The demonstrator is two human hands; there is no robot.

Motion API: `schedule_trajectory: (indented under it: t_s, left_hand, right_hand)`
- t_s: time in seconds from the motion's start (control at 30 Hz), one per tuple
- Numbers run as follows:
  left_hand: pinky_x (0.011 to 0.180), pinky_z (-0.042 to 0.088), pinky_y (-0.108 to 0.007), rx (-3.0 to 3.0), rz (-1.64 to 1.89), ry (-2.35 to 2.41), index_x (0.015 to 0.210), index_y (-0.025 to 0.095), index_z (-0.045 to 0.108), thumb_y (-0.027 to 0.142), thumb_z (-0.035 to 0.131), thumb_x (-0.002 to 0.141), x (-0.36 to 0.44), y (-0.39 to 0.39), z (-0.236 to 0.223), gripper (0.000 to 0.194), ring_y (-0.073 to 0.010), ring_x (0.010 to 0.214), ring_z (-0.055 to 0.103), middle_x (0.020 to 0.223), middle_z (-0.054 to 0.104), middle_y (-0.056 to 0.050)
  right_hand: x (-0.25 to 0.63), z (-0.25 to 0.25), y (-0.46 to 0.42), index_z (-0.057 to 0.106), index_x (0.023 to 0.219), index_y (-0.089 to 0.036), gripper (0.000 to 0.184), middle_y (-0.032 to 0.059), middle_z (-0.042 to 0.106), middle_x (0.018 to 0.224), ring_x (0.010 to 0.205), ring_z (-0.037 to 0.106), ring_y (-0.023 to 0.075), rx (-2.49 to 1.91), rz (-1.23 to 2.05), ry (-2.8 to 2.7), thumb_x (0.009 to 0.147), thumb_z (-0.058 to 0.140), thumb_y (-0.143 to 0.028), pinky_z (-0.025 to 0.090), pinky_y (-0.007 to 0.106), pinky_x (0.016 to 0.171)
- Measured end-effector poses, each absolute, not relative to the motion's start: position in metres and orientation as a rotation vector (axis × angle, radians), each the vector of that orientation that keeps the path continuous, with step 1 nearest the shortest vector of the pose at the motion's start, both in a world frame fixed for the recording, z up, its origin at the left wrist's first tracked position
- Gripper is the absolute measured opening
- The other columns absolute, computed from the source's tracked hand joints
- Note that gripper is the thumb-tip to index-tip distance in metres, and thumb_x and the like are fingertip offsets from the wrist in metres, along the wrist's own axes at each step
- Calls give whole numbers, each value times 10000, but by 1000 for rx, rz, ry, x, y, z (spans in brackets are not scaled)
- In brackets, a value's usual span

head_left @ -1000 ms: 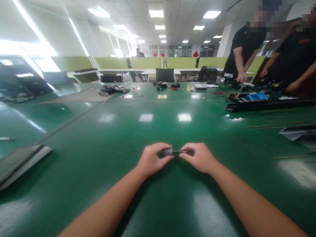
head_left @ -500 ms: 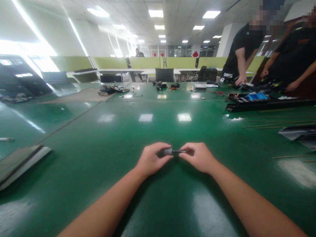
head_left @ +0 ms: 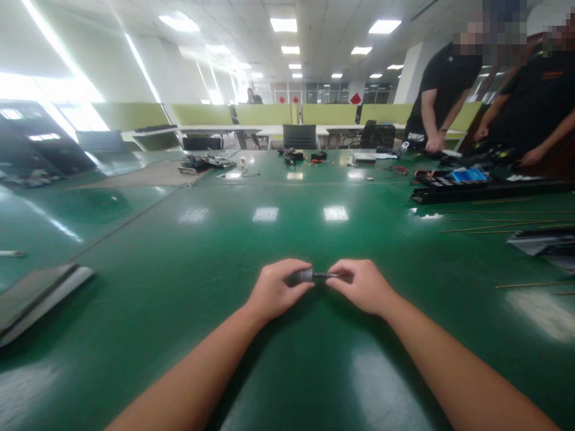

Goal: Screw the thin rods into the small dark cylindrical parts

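Observation:
Between thumb and fingers, my left hand (head_left: 276,291) grips a small grey cylinder (head_left: 306,275), its left end hidden in the palm. A thin dark rod (head_left: 320,275) extends from the cylinder's right end. The rod's far end is pinched by my right hand (head_left: 363,286), whose fingers cover that tip. Both pieces lie level, in one line, low over the green table (head_left: 296,335). They are too small to tell what tool or part they make up.
At the left edge lies a flat grey panel (head_left: 40,293). Thin brass-coloured rods (head_left: 498,227), a black plastic wrapping (head_left: 548,245) and a long black rail (head_left: 485,191) are on the right. Two people in black shirts stand at the far right. Small electronic parts (head_left: 206,161) lie farther back.
My hands and the piece between them hold practically the same place. At the far right, a co-worker's hands have shifted slightly.

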State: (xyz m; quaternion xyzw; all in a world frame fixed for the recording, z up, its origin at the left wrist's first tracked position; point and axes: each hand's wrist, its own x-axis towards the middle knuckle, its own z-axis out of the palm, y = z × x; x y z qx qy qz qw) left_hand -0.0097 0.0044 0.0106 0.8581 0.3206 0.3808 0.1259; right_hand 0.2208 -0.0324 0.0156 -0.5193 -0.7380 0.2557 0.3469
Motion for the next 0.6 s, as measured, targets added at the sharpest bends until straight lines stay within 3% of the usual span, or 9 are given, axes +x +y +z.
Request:
schedule_trajectory:
  t_s: [0.6]
  left_hand:
    - [848, 569, -313, 2477, 1105, 938, 1023, 206, 712, 261, 766, 776, -11, 5, 12, 259, -188, 887, 709, 989, 748, -52]
  right_hand:
    - [223, 15, -31, 758, 872, -204, 93, 20, 754, 790, 713, 680, 174, -1346, 657, -1904, 814, 697, -241, 484, 271, 683]
